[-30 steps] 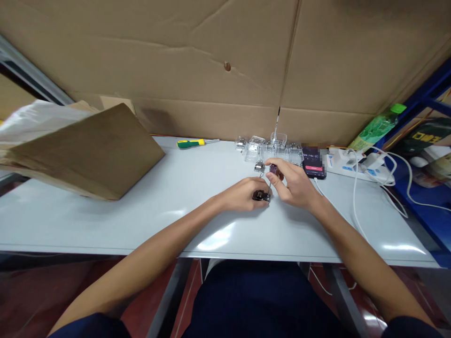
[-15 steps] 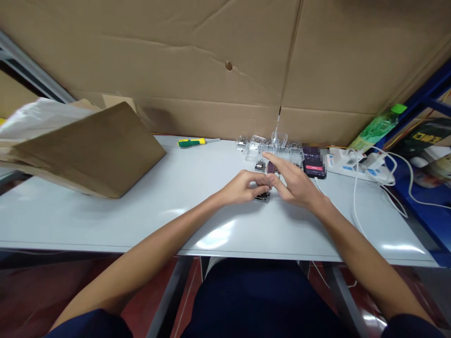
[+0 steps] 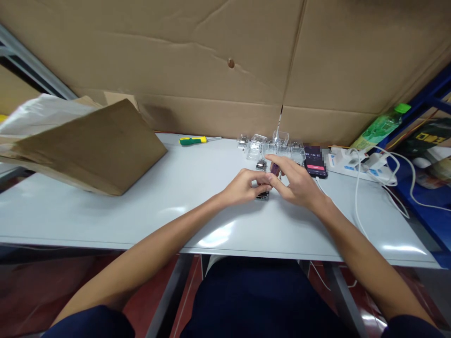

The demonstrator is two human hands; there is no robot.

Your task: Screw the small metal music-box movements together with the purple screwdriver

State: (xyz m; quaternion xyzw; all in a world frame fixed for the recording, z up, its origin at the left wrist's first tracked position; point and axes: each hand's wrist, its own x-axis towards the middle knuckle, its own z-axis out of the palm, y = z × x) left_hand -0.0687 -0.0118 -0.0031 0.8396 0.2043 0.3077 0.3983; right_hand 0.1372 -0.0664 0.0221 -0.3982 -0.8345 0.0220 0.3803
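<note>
My left hand (image 3: 244, 187) is closed in a pinch above the table, its fingertips meeting my right thumb; what they grip is too small and hidden to make out. My right hand (image 3: 294, 182) curls over from the right, with a small purple piece (image 3: 275, 168) showing between its thumb and fingers, mostly covered. Just under my left fingertips lies a dark, metallic-looking part (image 3: 262, 196), partly hidden. A similar small dark part (image 3: 261, 164) sits just beyond the hands. Behind them stand several clear plastic cases (image 3: 255, 151).
A green-and-yellow screwdriver (image 3: 193, 141) lies at the back. To the left, a cardboard box (image 3: 95, 150) overhangs the white table (image 3: 123, 220). On the right are a phone (image 3: 314, 162), a power strip (image 3: 347, 162) with loose white cables, and a green bottle (image 3: 378, 129).
The purple piece has shifted slightly right and tilted between my right fingers. Both hands stay together in nearly the same place; the whole view has moved a little.
</note>
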